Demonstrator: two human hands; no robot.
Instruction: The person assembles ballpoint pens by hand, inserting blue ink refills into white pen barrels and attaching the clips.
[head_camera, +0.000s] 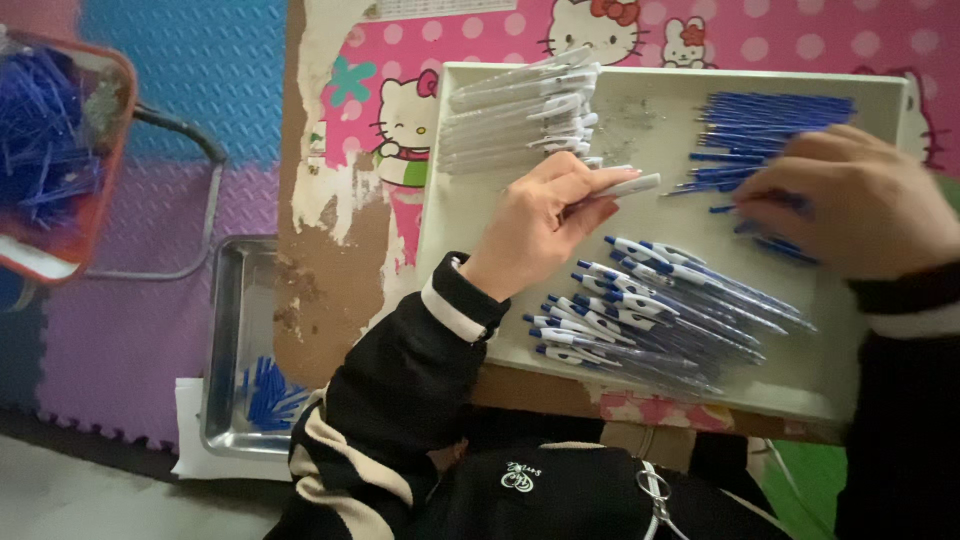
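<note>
White and translucent, the pen barrel (632, 186) sits in your left hand (540, 228), the fingers closed round it so that its tip pokes out to the right above the tray. Your right hand (850, 205) lies over the loose blue refills (765, 135) in the tray's far right corner; its fingertips are down among them, though whether that grip has closed on one you cannot tell, since the hand is blurred and covers them.

Beneath both hands the shallow white tray (660, 110) holds three groups: a row of empty clear barrels (520, 115) at the far left, the blue refills at the far right, and a fanned heap of finished pens (645, 315) with blue tips and white clips along the near side. That heap lies close to the near edge, and your left sleeve (440, 330) rests right beside it, so a careless drag of the wrist could push pens off the tray. The refills are thin and loosely piled, so a hasty pinch could lift two or scatter them.

Off the worktop (330, 270), to your left, a metal tray (235, 330) holds a few blue pieces, and a red bin (60, 150) holds many more
</note>
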